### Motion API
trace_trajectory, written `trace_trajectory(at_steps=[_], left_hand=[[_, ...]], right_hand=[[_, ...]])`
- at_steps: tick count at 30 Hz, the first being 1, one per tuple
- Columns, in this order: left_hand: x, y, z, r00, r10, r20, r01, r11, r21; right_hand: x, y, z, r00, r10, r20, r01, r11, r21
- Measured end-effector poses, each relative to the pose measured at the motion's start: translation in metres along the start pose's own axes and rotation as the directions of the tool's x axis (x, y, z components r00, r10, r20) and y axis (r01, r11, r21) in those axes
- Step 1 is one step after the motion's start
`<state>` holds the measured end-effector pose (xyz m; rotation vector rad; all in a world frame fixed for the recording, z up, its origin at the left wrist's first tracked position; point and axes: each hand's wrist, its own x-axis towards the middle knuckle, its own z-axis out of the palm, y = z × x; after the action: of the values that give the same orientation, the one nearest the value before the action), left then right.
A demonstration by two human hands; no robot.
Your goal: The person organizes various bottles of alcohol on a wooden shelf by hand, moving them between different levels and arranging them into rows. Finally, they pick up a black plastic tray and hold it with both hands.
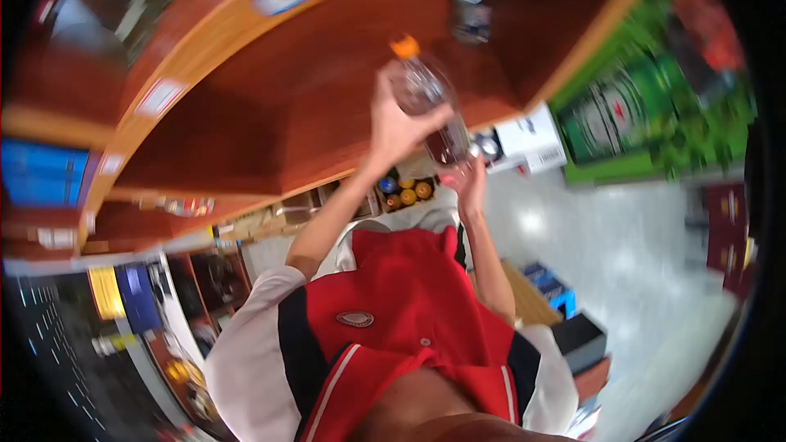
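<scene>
A clear plastic bottle [443, 135] with an orange cap is held up in front of the wooden shelf, its cap pointing up and to the left. My left hand [399, 119] is wrapped round its upper body, the thumb lying across it. At the lower end of the bottle, my right hand [467, 184] holds the base with bent fingers. Motion blur softens the hands and the bottle. Further back on the shelf [311, 74] stands another small clear bottle [472, 16] with a dark blue cap.
Price tags line the shelf's curved edge. A green beer display [614, 110] and a white box [530, 141] are at the right. Below the shelf sits a crate with several round-topped items [408, 196]. Dark boxes [580, 340] stand on the pale floor [630, 237] at the lower right.
</scene>
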<state>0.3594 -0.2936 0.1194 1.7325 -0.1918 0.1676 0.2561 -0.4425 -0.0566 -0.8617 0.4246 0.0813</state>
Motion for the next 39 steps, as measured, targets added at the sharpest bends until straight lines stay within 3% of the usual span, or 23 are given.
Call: trace_trajectory(at_steps=[1,3,5,7,8,9,12,14,18,22,24,26,27,28,29,33,37,39], left_hand=[[-0.020,-0.006,-0.015,0.999,-0.051,0.016,0.050,0.996,0.074],[-0.068,-0.014,-0.040,0.996,0.090,-0.016,-0.088,0.993,0.074],[-0.120,-0.005,-0.069,0.995,0.010,-0.102,0.016,0.969,0.246],[-0.170,-0.008,-0.094,0.979,-0.048,-0.199,0.108,0.947,0.304],[-0.193,-0.014,-0.107,0.975,-0.060,-0.216,0.126,0.942,0.311],[-0.215,-0.020,-0.119,0.965,-0.043,-0.259,0.135,0.929,0.346],[-0.268,-0.024,-0.163,0.945,-0.100,-0.310,0.195,0.936,0.292],[-0.301,-0.029,-0.200,0.930,-0.096,-0.355,0.200,0.942,0.269],[-0.376,-0.044,-0.288,0.882,-0.057,-0.469,0.194,0.948,0.251],[-0.463,-0.039,-0.358,0.752,-0.151,-0.641,0.322,0.934,0.157],[-0.501,-0.033,-0.391,0.680,-0.187,-0.709,0.360,0.927,0.101],[-0.534,-0.036,-0.416,0.508,-0.210,-0.835,0.344,0.939,-0.027],[-0.549,-0.041,-0.429,0.488,-0.201,-0.850,0.338,0.941,-0.028],[-0.564,-0.046,-0.442,0.416,-0.169,-0.893,0.340,0.940,-0.019],[-0.578,-0.050,-0.453,0.342,-0.139,-0.929,0.345,0.938,-0.013],[-0.616,-0.058,-0.499,0.213,-0.104,-0.971,0.353,0.935,-0.023],[-0.637,-0.058,-0.551,0.154,-0.132,-0.979,0.311,0.947,-0.079],[-0.641,-0.054,-0.581,0.124,-0.156,-0.980,0.266,0.957,-0.119]], right_hand=[[0.000,0.007,0.000,0.996,0.062,0.070,-0.062,0.998,-0.002],[0.007,0.051,-0.015,0.990,0.076,0.115,-0.070,0.996,-0.055],[-0.023,0.060,0.008,0.973,0.180,0.145,-0.164,0.980,-0.114],[-0.031,0.110,-0.012,0.924,0.336,0.181,-0.268,0.909,-0.319],[-0.040,0.130,-0.015,0.916,0.325,0.233,-0.233,0.907,-0.350],[-0.071,0.128,0.022,0.946,0.305,0.113,-0.253,0.907,-0.336],[-0.102,0.176,0.029,0.846,0.508,0.162,-0.349,0.757,-0.552],[-0.128,0.198,0.056,0.775,0.605,0.182,-0.316,0.622,-0.717],[-0.172,0.285,0.127,0.735,0.640,0.222,-0.270,0.578,-0.770],[-0.233,0.350,0.150,0.637,0.746,0.194,-0.258,0.443,-0.859],[-0.272,0.371,0.198,0.580,0.785,0.216,-0.236,0.416,-0.878],[-0.292,0.403,0.224,0.501,0.835,0.227,-0.197,0.365,-0.910],[-0.304,0.414,0.241,0.439,0.871,0.220,-0.169,0.320,-0.932],[-0.323,0.423,0.257,0.467,0.857,0.220,-0.094,0.295,-0.951],[-0.332,0.437,0.267,0.437,0.875,0.206,-0.123,0.285,-0.951],[-0.372,0.468,0.313,0.345,0.896,0.280,-0.060,0.319,-0.946],[-0.388,0.517,0.348,0.268,0.891,0.366,-0.014,0.383,-0.924],[-0.396,0.542,0.371,0.290,0.866,0.409,0.016,0.422,-0.906]])
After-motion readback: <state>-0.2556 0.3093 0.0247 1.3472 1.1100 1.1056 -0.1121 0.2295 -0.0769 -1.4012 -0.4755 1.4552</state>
